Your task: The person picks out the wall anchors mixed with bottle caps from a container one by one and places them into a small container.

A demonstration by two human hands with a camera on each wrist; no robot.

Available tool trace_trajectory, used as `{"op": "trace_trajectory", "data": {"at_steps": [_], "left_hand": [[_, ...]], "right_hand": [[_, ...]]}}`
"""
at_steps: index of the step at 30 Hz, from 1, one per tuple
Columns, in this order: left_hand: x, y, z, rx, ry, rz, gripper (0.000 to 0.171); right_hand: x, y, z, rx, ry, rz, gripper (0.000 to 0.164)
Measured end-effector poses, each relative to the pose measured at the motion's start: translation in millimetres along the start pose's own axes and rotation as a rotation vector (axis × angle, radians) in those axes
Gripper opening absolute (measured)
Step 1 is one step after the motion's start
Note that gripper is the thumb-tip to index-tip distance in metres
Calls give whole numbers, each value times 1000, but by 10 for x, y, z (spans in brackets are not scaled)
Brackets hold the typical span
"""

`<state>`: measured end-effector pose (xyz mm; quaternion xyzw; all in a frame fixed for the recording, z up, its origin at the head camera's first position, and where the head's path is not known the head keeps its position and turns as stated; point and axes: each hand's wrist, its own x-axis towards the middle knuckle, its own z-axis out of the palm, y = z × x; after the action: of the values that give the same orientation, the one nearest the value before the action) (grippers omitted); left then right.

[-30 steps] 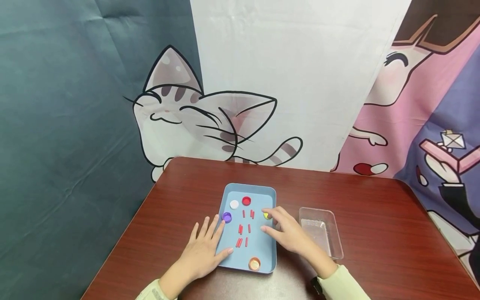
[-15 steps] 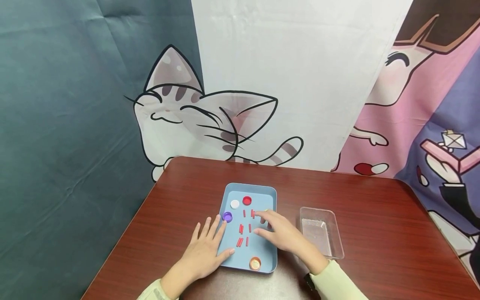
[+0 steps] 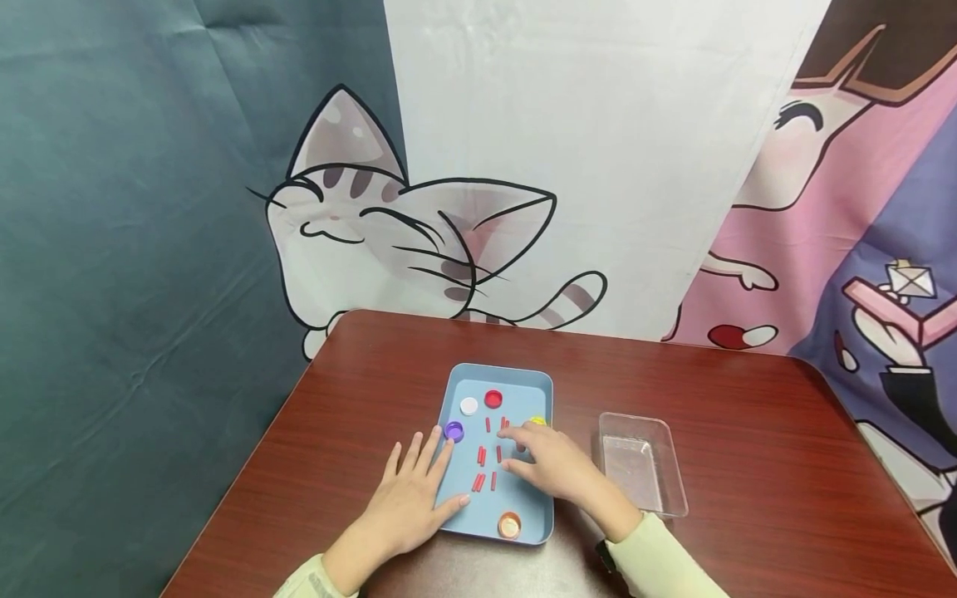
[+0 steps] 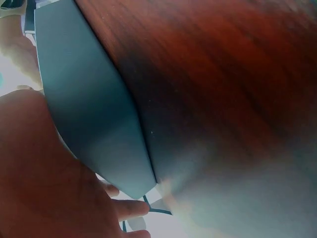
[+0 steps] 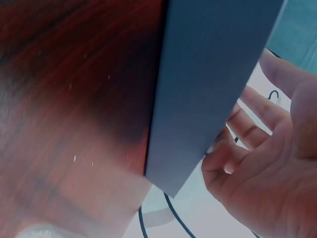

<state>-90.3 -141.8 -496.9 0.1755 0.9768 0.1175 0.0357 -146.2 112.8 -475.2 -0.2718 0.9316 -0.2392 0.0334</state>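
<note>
My left hand point(image 3: 404, 507) lies with fingers spread over the left edge of a blue tray point(image 3: 527, 511). Its fingertips are close to a purple bottle cap point(image 3: 453, 432). Over the tray's right side hovers my right hand point(image 3: 557, 467), thumb and index finger apart, with nothing seen between them. Near those fingertips are small red sticks point(image 3: 498, 454), set out in three rows; the index finger partly covers the top right pair. A yellow cap point(image 3: 537, 420) shows behind that hand. In the right wrist view, the right hand's fingers point(image 5: 250, 134) are loosely bent beside the tray wall.
White point(image 3: 468, 406) and red point(image 3: 493, 399) caps lie at the tray's far end, and an orange cap point(image 3: 509, 525) at its near right corner. A clear plastic box point(image 3: 679, 482) stands on the brown table point(image 3: 763, 465) right of the tray. A printed curtain point(image 3: 613, 166) hangs behind.
My right hand has moved left from the yellow cap towards the red sticks, and the cap is partly visible again. My left hand has stayed in place.
</note>
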Motion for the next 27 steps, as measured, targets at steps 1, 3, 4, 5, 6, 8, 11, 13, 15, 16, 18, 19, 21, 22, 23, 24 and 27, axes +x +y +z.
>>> {"op": "trace_trajectory", "data": {"at_steps": [1, 3, 4, 5, 6, 8, 11, 13, 15, 16, 18, 19, 21, 22, 23, 24, 27], "left_hand": [[0, -1, 3, -1, 0, -1, 83], [3, -1, 9, 0, 1, -1, 83], [2, -1, 10, -1, 2, 0, 83], [4, -2, 11, -1, 3, 0, 82], [5, -3, 12, -1, 5, 1, 82], [4, -7, 13, 2, 9, 3, 82], [6, -16, 16, 6, 12, 5, 82], [7, -19, 21, 9, 11, 5, 81], [8, -23, 26, 10, 11, 5, 81], [7, -24, 28, 9, 11, 5, 81], [5, -26, 30, 7, 9, 4, 82], [4, -27, 31, 4, 7, 4, 82], [2, -28, 30, -1, 4, 4, 82], [3, -27, 30, -4, 3, 5, 82], [3, -27, 29, -5, 1, 5, 81], [4, -27, 29, -5, 1, 5, 81], [4, -27, 26, -5, 1, 5, 81]], "right_hand": [[6, -10, 11, -9, -1, 6, 42], [22, -33, 36, -28, 3, 14, 41], [31, -42, 51, -33, 4, 19, 41], [40, -49, 65, -39, 7, 22, 41], [49, -53, 81, -46, 10, 25, 42], [68, -52, 112, -60, 20, 20, 41], [93, -27, 155, -68, 40, 20, 40], [104, -11, 173, -73, 49, 20, 39], [114, 3, 187, -85, 53, 22, 39], [120, 9, 195, -93, 52, 23, 39], [129, 18, 206, -106, 51, 23, 38], [134, 21, 212, -111, 52, 24, 38], [142, 27, 223, -118, 59, 26, 37], [146, 32, 230, -123, 62, 27, 36], [149, 36, 236, -126, 67, 27, 36], [151, 40, 244, -131, 72, 25, 35], [162, 54, 266, -145, 80, 22, 35]]}}
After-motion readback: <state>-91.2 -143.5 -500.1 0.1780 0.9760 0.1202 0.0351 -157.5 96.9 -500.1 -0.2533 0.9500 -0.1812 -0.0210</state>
